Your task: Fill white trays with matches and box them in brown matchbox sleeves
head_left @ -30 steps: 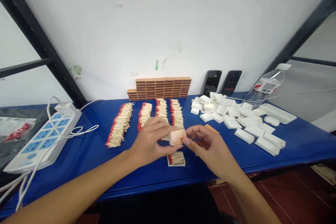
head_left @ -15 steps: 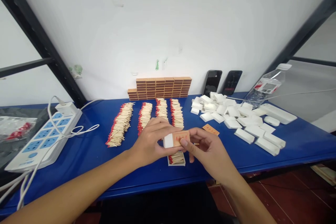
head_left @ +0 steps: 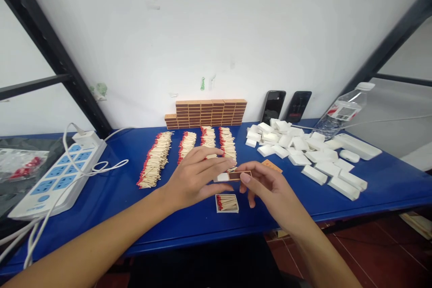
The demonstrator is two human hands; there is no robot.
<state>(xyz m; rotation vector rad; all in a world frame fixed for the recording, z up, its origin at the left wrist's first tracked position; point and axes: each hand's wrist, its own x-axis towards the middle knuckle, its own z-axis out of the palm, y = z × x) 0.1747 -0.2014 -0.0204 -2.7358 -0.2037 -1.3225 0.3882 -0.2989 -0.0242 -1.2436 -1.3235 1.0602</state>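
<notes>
My right hand (head_left: 266,189) pinches a matchbox (head_left: 240,176) by its brown striking side, which faces me. Its white inner tray (head_left: 221,177) sticks partway out on the left. Around that white end my left hand (head_left: 192,177) is spread, fingers above and thumb below, apart from each other; whether it touches the tray I cannot tell. Just beneath, on the blue table (head_left: 189,229), lies a white tray (head_left: 227,211) filled with red-headed matches. An orange matchbox sleeve (head_left: 272,165) lies flat behind my right hand.
Several rows of matches (head_left: 155,159) lie behind my hands. Stacked matchboxes (head_left: 205,114) stand against the wall. White trays (head_left: 315,174) are heaped to the right, near two phones (head_left: 273,105) and a plastic bottle (head_left: 340,112). A power strip (head_left: 56,177) with cables sits left.
The matchbox has turned from its orange label face to its brown striking side and shifted slightly right. My left fingers have loosened from it, and the match-filled tray shows more fully.
</notes>
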